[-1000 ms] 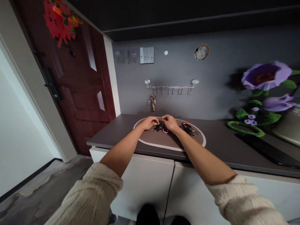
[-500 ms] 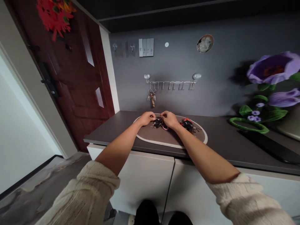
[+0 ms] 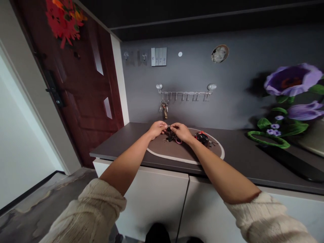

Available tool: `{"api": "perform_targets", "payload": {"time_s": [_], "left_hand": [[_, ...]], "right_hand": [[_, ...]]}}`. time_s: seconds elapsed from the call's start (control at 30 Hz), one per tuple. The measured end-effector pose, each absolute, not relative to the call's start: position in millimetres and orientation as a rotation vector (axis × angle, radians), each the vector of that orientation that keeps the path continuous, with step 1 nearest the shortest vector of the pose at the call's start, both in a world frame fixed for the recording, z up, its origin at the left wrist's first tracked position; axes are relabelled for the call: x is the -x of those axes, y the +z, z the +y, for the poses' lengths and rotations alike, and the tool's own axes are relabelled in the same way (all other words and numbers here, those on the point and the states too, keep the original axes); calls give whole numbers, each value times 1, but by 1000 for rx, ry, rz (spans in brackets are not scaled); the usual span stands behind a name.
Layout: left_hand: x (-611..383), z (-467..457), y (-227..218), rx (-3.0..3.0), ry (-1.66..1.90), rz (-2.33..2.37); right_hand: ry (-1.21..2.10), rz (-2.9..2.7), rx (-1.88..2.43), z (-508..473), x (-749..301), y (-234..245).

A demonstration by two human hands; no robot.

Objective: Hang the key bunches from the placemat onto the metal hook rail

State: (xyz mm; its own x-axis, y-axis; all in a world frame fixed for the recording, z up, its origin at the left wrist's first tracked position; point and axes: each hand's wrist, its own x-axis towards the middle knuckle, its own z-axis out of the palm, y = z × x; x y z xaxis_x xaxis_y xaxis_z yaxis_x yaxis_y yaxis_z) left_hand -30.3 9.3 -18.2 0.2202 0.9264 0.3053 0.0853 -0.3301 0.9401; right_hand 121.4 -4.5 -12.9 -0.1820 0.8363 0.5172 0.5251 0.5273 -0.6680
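My left hand [image 3: 157, 129] and my right hand [image 3: 181, 132] meet above an oval brown mat [image 3: 167, 150] with a white rim. Both are closed, fingertips pinching a small metal piece, apparently part of a bunch of keys [image 3: 171, 135]. Dark keys and a pink ring hang or lie just beneath the fingers; how much rests on the mat I cannot tell. To the right of my right hand, a second bunch of keys [image 3: 204, 138] with black and red parts lies on the mat. More keys [image 3: 164, 108] hang from the left end of a clear hook rail [image 3: 186, 93].
The mat lies on a dark countertop [image 3: 113, 143] over white cabinet doors [image 3: 152, 189]. Purple artificial flowers [image 3: 293, 81] and a black flat object [image 3: 286, 162] are on the right. A dark shelf [image 3: 202, 20] overhangs the wall. At left stands a red-brown door [image 3: 83, 84].
My hands have come together, the right one shifting left to the left hand's fingertips. The view has tilted slightly up, so the scene sits a little lower.
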Motion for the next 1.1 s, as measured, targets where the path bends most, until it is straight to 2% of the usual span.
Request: {"api": "perform_targets", "payload": {"time_s": [0.47,1.1], "left_hand": [[26,8,-17,-1587,1332,883],[26,7,-13,-1488,1384,767]], "right_hand": [[642,-1738,989,-4,-120,-11],[766,-1631,909,-12,-121,-2]]}}
